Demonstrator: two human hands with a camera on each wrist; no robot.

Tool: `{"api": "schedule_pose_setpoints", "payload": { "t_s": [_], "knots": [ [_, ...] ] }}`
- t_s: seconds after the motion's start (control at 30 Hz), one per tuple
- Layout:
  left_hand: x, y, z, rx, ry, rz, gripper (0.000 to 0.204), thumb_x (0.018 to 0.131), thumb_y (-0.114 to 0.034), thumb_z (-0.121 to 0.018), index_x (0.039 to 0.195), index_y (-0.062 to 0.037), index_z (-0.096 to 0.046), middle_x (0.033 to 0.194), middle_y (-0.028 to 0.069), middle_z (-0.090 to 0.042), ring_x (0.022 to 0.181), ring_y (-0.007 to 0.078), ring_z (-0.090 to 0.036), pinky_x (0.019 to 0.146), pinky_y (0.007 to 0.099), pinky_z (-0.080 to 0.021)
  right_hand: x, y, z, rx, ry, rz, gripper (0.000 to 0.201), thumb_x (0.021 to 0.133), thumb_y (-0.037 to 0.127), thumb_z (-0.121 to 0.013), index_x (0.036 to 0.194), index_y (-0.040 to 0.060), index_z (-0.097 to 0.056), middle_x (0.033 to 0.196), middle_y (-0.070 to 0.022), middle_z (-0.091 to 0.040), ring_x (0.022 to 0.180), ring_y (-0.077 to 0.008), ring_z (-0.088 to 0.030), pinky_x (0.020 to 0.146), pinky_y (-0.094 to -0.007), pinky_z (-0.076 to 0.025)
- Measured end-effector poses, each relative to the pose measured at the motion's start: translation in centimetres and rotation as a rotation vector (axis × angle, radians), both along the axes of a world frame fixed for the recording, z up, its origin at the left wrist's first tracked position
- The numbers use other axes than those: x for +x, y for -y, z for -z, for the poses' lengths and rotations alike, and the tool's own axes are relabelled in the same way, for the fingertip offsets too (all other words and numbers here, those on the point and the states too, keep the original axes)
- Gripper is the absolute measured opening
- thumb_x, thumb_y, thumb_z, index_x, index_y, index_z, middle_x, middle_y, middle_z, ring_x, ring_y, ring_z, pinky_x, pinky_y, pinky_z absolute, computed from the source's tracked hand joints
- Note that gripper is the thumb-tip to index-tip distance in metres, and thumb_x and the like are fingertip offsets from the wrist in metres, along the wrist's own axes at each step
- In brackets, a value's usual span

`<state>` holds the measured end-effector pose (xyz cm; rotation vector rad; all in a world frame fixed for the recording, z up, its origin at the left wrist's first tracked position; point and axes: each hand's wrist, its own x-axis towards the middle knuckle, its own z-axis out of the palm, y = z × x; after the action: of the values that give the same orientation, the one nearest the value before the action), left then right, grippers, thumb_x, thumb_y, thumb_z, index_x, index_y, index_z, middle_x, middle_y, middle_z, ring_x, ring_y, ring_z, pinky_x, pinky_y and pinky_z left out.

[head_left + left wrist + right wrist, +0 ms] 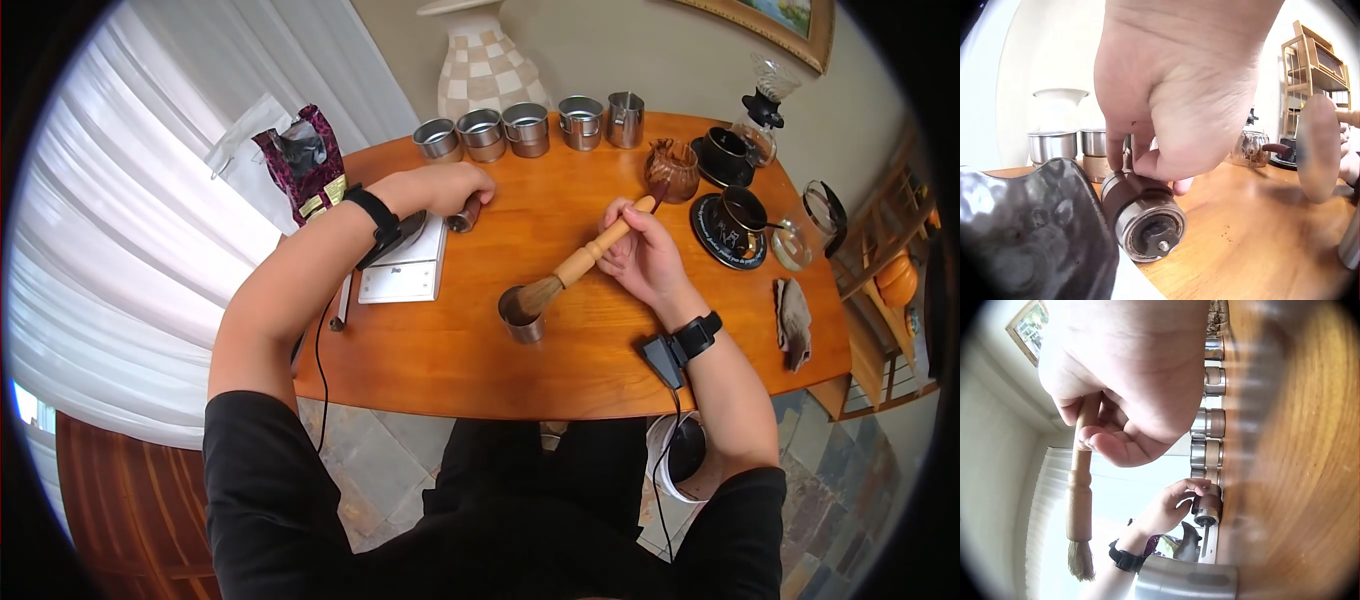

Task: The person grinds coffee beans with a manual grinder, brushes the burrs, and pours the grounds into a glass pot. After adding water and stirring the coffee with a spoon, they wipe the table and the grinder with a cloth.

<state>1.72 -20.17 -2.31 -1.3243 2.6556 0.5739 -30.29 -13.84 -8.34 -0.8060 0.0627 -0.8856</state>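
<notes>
My left hand (pixel 448 188) grips a small cylindrical hand coffee grinder (pixel 1144 215), metal with a brown band, that lies on its side on the table. Its open end with a dark burr and a central shaft faces the left wrist camera. In my right hand (pixel 643 250) is a brush (pixel 595 250) with a turned wooden handle, held between thumb and fingers. The bristles (pixel 1082 561) point down and overlap the mouth of a metal cup (pixel 524 328) in the head view. Right beside the grinder stands a white scale (pixel 400 281) bearing a dark, wavy-edged dish (pixel 1041 234).
Several metal cups (pixel 526 130) line the back edge. At the right stand a brown glass pot (pixel 672 172), a black cup (pixel 742 210) on a saucer, a glass dripper (pixel 772 78) and a folded cloth (pixel 793 322). A purple bag (pixel 305 165) is at the left.
</notes>
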Motion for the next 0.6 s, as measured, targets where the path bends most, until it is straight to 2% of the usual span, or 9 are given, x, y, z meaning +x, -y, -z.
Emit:
{"api": "schedule_pose_setpoints", "payload": {
  "t_s": [0.17,0.27,0.3,0.33,0.4,0.43,0.47,0.53,0.6],
  "knots": [
    [0.4,0.2,0.3,-0.151,0.010,0.025,0.025,0.071,0.009,-0.055,0.095,-0.0002,-0.057,0.093,0.0186,-0.063,0.090,0.0391,-0.060,0.076,0.0402,-0.048,0.0,0.0,0.1,0.010,-0.019,0.031,0.023,0.099,0.025,-0.048,0.092,0.0045,-0.054,0.066,-0.0017,-0.052,0.056,-0.0096,-0.046,0.050,-0.0242,-0.036],
    [0.6,0.2,0.3,-0.152,0.011,0.007,0.024,0.072,0.008,-0.054,0.095,-0.0009,-0.057,0.092,0.0179,-0.063,0.092,0.0383,-0.060,0.077,0.0406,-0.047,-0.1,0.0,0.1,-0.013,-0.024,0.046,0.021,0.099,0.024,-0.049,0.093,0.0042,-0.054,0.067,-0.0016,-0.052,0.057,-0.0099,-0.047,0.051,-0.0239,-0.036],
    [0.3,0.1,0.0,-0.095,0.072,-0.043,0.027,0.074,0.008,-0.052,0.099,-0.0015,-0.057,0.101,0.0175,-0.062,0.097,0.0371,-0.060,0.079,0.0400,-0.048,0.0,0.0,0.1,-0.020,-0.022,0.042,0.021,0.099,0.024,-0.049,0.094,0.0042,-0.054,0.067,-0.0017,-0.052,0.057,-0.0100,-0.047,0.051,-0.0240,-0.036],
    [0.0,-0.3,-0.1,-0.089,0.062,-0.041,0.027,0.074,0.008,-0.052,0.099,-0.0015,-0.057,0.101,0.0175,-0.062,0.097,0.0371,-0.060,0.079,0.0400,-0.048,0.0,0.0,0.1,-0.030,-0.017,0.034,0.021,0.099,0.024,-0.049,0.095,0.0041,-0.054,0.067,-0.0017,-0.053,0.057,-0.0101,-0.047,0.052,-0.0241,-0.037],
    [-0.6,-1.2,-0.7,-0.309,0.022,-0.070,0.032,0.075,0.007,-0.050,0.104,-0.0025,-0.058,0.111,0.0180,-0.060,0.103,0.0374,-0.057,0.083,0.0379,-0.048,0.0,0.2,0.1,-0.024,-0.029,0.029,0.021,0.099,0.024,-0.050,0.095,0.0042,-0.054,0.068,-0.0018,-0.053,0.057,-0.0104,-0.047,0.052,-0.0244,-0.037],
    [-1.5,-2.1,-1.7,-0.323,-0.030,-0.064,0.032,0.080,0.004,-0.049,0.110,-0.0032,-0.057,0.117,0.0134,-0.059,0.107,0.0288,-0.058,0.088,0.0329,-0.047,0.0,0.0,0.0,-0.035,-0.028,0.026,0.020,0.099,0.024,-0.050,0.095,0.0041,-0.054,0.068,-0.0023,-0.053,0.058,-0.0105,-0.048,0.052,-0.0247,-0.037],
    [-2.6,-3.4,-2.4,-0.323,-0.040,-0.060,0.032,0.080,0.004,-0.049,0.110,-0.0032,-0.057,0.117,0.0134,-0.059,0.107,0.0288,-0.058,0.088,0.0329,-0.047,0.0,-0.1,-0.2,-0.049,-0.026,0.027,0.020,0.099,0.024,-0.050,0.096,0.0040,-0.054,0.068,-0.0028,-0.054,0.058,-0.0105,-0.049,0.053,-0.0249,-0.038],
    [-4.7,-6.5,-2.6,0.007,-0.518,-0.328,0.024,0.088,-0.001,-0.051,0.111,-0.0033,-0.058,0.114,0.0068,-0.061,0.108,0.0167,-0.057,0.089,0.0290,-0.046,-0.1,0.0,-0.4,-0.061,-0.035,0.027,0.020,0.098,0.024,-0.050,0.096,0.0038,-0.054,0.069,-0.0033,-0.054,0.059,-0.0107,-0.049,0.053,-0.0251,-0.038],
    [-5.7,-8.5,-0.7,0.214,-0.805,-0.443,0.019,0.095,-0.007,-0.050,0.112,-0.0046,-0.058,0.115,0.0028,-0.060,0.108,0.0090,-0.054,0.091,0.0254,-0.045,-0.2,-0.2,-0.2,-0.071,-0.047,0.030,0.020,0.098,0.023,-0.051,0.097,0.0036,-0.053,0.069,-0.0039,-0.055,0.059,-0.0109,-0.050,0.053,-0.0253,-0.038]
  ]
}}
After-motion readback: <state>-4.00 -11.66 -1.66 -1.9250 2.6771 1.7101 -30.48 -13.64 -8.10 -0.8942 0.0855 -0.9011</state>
